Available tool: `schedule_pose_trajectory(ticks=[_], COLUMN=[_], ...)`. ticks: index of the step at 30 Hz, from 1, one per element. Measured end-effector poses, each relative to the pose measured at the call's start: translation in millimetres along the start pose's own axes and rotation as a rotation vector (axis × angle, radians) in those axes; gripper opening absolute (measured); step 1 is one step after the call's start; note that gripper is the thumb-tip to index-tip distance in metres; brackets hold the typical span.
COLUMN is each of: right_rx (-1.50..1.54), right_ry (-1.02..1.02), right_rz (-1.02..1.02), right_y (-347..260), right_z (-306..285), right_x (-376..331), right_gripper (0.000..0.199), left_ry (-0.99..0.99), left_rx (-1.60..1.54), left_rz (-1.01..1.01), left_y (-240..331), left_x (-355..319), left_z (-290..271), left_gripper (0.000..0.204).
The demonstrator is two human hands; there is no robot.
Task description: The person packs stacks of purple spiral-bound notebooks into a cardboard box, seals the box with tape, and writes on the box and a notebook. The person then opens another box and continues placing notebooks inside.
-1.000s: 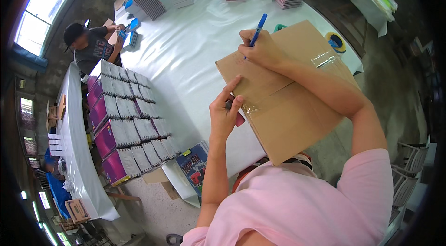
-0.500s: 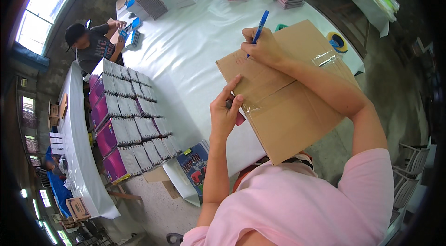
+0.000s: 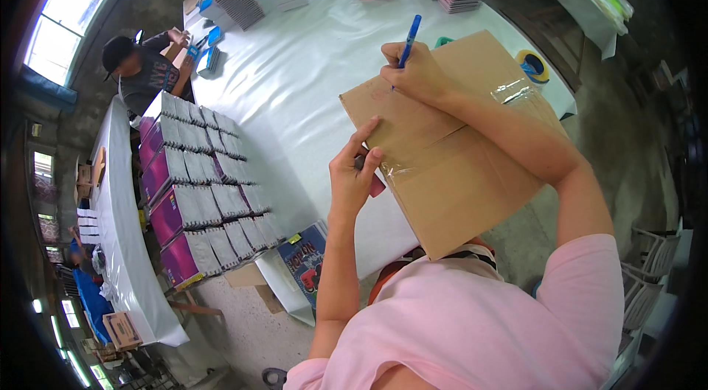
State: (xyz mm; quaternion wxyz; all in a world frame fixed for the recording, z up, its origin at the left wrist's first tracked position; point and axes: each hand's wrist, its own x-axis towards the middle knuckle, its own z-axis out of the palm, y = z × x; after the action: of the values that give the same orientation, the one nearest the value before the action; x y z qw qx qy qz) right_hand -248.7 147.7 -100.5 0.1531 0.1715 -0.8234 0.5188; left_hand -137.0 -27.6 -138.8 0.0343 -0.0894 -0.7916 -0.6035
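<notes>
Cardboard carton (image 3: 472, 191), its seam closed with clear tape, lies under both hands at the near edge of the table. On its upper left part the fingers of the right hand (image 3: 414, 69) pinch a blue pen (image 3: 410, 40) low on the barrel, near the tip, which meets the board beside faint reddish marks (image 3: 380, 93). The grip looks suited to writing: light, even pressure would probably keep the tip from catching on corrugation, and strokes kept clear of the seam should run smoother. The left hand (image 3: 352, 176) is at the left edge, forefinger and thumb spread; its other fingers are hidden, so whether they grip anything cannot be told. A reddish object (image 3: 377, 186) shows just past the thumb. That hand would do well to brace the edge so the carton does not swivel, since the near corner reaches over the person's lap. The right forearm crosses the board, a useful support if it slides freely. Beyond are a yellow-and-blue tape roll (image 3: 532, 65) and, to the left, stacked spiral notebooks (image 3: 214, 198) on the white-covered table (image 3: 310, 58).
</notes>
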Motion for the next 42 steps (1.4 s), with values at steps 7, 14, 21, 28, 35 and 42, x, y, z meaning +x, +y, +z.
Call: schedule_pose_trajectory(ticks=[7, 14, 21, 28, 35, 42], right_rx=[0.648, 0.275, 0.352, -0.608, -0.469, 0.705], right_ry=[-0.339, -0.665, 0.076, 0.047, 0.014, 0.497], right_rz=[0.445, -0.103, 0.077, 0.245, 0.042, 0.087], right_y=[-13.9, -95.3, 50.2, 306.5, 409.7, 217.7], right_z=[-20.1, -68.4, -259.4, -197.8, -212.4, -313.8], right_x=[9.2, -20.3, -9.8, -46.4, -80.9, -57.3], right_gripper=[0.027, 0.040, 0.029, 0.025, 0.025, 0.038], left_ry=[0.218, 0.444, 0.959, 1.588, 1.945, 1.347], left_rx=[-0.134, 0.016, 0.223, 0.455, 0.992, 1.068], left_rz=[0.366, 0.603, 0.498, 0.068, -0.479, -0.877], left_y=[2.2, 107.3, 118.5, 0.7, -77.3, -107.9], left_x=[10.9, 32.4, 11.3, -83.5, -262.8, -321.3], left_z=[-14.8, 28.4, 46.2, 23.1, 4.5, 30.9], left_gripper=[0.057, 0.122, 0.099, 0.067, 0.069, 0.075])
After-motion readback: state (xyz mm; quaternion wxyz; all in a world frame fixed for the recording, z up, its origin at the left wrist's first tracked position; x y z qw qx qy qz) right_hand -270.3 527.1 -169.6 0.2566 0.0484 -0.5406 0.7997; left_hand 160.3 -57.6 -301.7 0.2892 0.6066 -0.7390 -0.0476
